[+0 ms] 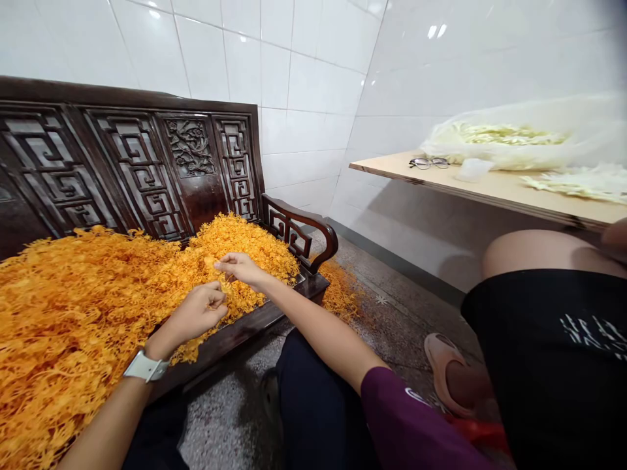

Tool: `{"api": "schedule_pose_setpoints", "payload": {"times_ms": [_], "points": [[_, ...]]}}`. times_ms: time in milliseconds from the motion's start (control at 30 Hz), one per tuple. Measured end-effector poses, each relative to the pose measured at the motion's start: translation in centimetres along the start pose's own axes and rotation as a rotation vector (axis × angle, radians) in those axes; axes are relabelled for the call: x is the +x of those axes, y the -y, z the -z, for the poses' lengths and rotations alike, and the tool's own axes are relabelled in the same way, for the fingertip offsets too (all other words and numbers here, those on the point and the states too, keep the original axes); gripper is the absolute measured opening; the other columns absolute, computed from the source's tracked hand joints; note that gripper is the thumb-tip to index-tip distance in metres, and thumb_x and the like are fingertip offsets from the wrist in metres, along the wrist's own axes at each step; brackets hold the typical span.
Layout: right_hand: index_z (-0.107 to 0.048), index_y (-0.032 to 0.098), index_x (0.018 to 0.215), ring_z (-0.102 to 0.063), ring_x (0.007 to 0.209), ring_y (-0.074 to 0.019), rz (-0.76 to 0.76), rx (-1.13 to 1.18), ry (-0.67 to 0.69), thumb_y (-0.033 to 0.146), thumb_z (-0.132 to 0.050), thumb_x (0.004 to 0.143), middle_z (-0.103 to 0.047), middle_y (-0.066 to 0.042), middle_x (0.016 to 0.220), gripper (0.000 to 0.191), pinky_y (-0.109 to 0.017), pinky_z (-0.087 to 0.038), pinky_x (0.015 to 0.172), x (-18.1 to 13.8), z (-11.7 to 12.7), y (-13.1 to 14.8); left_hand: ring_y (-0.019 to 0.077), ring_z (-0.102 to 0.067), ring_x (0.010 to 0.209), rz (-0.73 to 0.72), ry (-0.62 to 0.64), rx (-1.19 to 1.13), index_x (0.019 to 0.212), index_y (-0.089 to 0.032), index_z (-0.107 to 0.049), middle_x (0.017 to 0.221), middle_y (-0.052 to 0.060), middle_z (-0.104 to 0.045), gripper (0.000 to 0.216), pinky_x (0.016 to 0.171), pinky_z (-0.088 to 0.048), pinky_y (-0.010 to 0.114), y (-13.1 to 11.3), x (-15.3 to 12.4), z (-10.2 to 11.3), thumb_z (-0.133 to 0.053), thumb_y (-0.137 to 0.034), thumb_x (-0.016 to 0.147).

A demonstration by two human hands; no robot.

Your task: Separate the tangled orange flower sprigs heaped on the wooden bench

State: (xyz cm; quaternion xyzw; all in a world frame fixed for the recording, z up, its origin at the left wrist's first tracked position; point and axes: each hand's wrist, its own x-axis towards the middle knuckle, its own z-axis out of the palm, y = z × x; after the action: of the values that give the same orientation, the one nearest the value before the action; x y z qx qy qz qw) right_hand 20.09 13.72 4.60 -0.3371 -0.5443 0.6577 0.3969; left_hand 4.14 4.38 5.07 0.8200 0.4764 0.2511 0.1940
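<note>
Orange strands (pixel 73 313), thin and tangled, lie in a deep heap that fills the left half of the frame and covers the seat of a dark carved wooden bench (pixel 147 163). A smaller spill of the same strands sits on the speckled floor (pixel 392 313) just past the bench's curved armrest (pixel 304 228), near the centre of the frame.

Both of the person's hands work at the near edge of the heap, close together in the middle left of the frame. The left hand (pixel 198 310) is curled into a loose fist with its fingers folded in on a small clump of strands; a white watch (pixel 145 367) sits on that wrist. The right hand (pixel 240 266) lies just above and to the right of it, fingertips drawn together and pinching a few strands at the top of the pile. The right forearm runs down toward the lower centre, ending in a purple sleeve (pixel 406 431).

At the right side of the frame another person sits close by in black shorts (pixel 548 352), with a bare knee showing and a pink slipper (pixel 443 365) on the floor. Above that knee, in the upper right, a pale wooden tabletop (pixel 490 186) carries a pair of glasses (pixel 428 162), a clear plastic bag (pixel 514 140) of pale yellowish strands, and a loose pile of similar pale strands at the far right edge. White wall tiles fill the background.
</note>
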Motion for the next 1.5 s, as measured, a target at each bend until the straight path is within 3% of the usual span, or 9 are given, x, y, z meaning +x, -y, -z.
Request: {"api": "schedule_pose_setpoints", "payload": {"times_ms": [200, 400, 600, 867, 1167, 1267, 1367, 1433, 1500], "points": [[-0.048, 0.019, 0.073, -0.049, 0.051, -0.0076, -0.029, 0.146, -0.189, 0.027, -0.087, 0.071, -0.054, 0.007, 0.06, 0.039, -0.022, -0.041, 0.053, 0.7, 0.8, -0.5, 0.0126, -0.041, 0.058, 0.017, -0.166, -0.078, 0.057, -0.021, -0.032, 0.059, -0.003, -0.041, 0.029, 0.059, -0.028, 0.03, -0.3, 0.1, -0.2, -0.049, -0.022, 0.081], [-0.047, 0.019, 0.072, -0.046, 0.049, -0.0075, -0.005, 0.25, -0.277, 0.019, -0.084, 0.069, -0.052, 0.007, 0.055, 0.037, -0.023, -0.04, 0.053, 1.4, 0.7, -0.9, 0.0114, -0.028, 0.054, 0.108, -0.305, -0.071, 0.058, -0.022, -0.023, 0.056, -0.004, -0.025, 0.033, 0.056, -0.02, 0.031, -1.3, 0.5, -0.9, -0.052, -0.021, 0.075], [-0.049, 0.018, 0.071, -0.046, 0.051, -0.0077, 0.02, 0.277, -0.314, 0.017, -0.083, 0.068, -0.058, 0.004, 0.059, 0.034, -0.023, -0.04, 0.053, 1.5, 1.2, -0.5, 0.0104, -0.025, 0.053, 0.154, -0.257, -0.223, 0.055, -0.023, -0.023, 0.055, -0.005, -0.023, 0.031, 0.054, -0.02, 0.03, -2.0, 0.8, -0.3, -0.05, -0.025, 0.07], [-0.045, 0.019, 0.067, -0.049, 0.051, -0.0081, 0.047, 0.21, -0.359, 0.021, -0.082, 0.07, -0.057, 0.005, 0.058, 0.037, -0.022, -0.035, 0.051, 2.0, 1.0, -0.9, 0.0103, -0.023, 0.053, 0.178, -0.262, -0.186, 0.055, -0.023, -0.022, 0.055, -0.004, -0.022, 0.03, 0.054, -0.018, 0.031, -2.3, 0.6, -0.6, -0.05, -0.025, 0.069], [-0.046, 0.02, 0.068, -0.049, 0.049, -0.0092, 0.08, 0.128, -0.379, 0.034, -0.068, 0.091, -0.053, 0.004, 0.058, 0.035, -0.024, -0.042, 0.051, 2.1, 0.4, -0.9, 0.0115, -0.025, 0.053, 0.147, -0.278, -0.05, 0.057, -0.022, -0.021, 0.057, -0.003, -0.022, 0.03, 0.055, -0.017, 0.032, -2.9, 0.3, -0.4, -0.049, -0.022, 0.069], [-0.047, 0.02, 0.071, -0.048, 0.049, -0.0087, 0.049, 0.088, -0.45, 0.03, -0.059, 0.098, -0.052, 0.004, 0.059, 0.031, -0.022, -0.04, 0.051, 2.3, 1.8, -0.4, 0.0114, -0.024, 0.052, 0.15, -0.197, -0.118, 0.056, -0.023, -0.021, 0.055, -0.003, -0.022, 0.03, 0.054, -0.017, 0.032, -4.4, -0.5, -0.5, -0.048, -0.023, 0.067], [-0.045, 0.02, 0.075, -0.039, 0.047, -0.0069, 0.002, 0.039, -0.559, 0.027, -0.048, 0.104, -0.043, 0.007, 0.058, 0.031, -0.02, -0.035, 0.049, 1.7, 4.9, 0.0, 0.0113, -0.027, 0.053, 0.118, -0.087, -0.237, 0.056, -0.022, -0.021, 0.055, -0.003, -0.024, 0.029, 0.053, -0.019, 0.031, -6.0, -1.9, -0.9, -0.047, -0.024, 0.069], [-0.045, 0.019, 0.074, -0.034, 0.045, -0.006, -0.036, -0.006, -0.553, 0.03, -0.054, 0.103, -0.04, 0.008, 0.057, 0.033, -0.019, -0.032, 0.047, 0.9, 6.9, -0.2, 0.0114, -0.03, 0.054, 0.1, -0.101, -0.235, 0.057, -0.022, -0.022, 0.056, -0.002, -0.028, 0.028, 0.054, -0.02, 0.031, -6.2, -2.7, -1.2, -0.047, -0.023, 0.071], [-0.047, 0.018, 0.071, -0.037, 0.046, -0.0061, -0.067, -0.057, -0.449, 0.032, -0.067, 0.096, -0.045, 0.007, 0.056, 0.035, -0.02, -0.033, 0.047, 0.1, 8.1, -0.3, 0.0114, -0.03, 0.054, 0.108, -0.125, -0.19, 0.057, -0.022, -0.022, 0.056, -0.003, -0.027, 0.029, 0.055, -0.019, 0.031, -5.4, -3.0, -1.2, -0.047, -0.023, 0.07]]}}
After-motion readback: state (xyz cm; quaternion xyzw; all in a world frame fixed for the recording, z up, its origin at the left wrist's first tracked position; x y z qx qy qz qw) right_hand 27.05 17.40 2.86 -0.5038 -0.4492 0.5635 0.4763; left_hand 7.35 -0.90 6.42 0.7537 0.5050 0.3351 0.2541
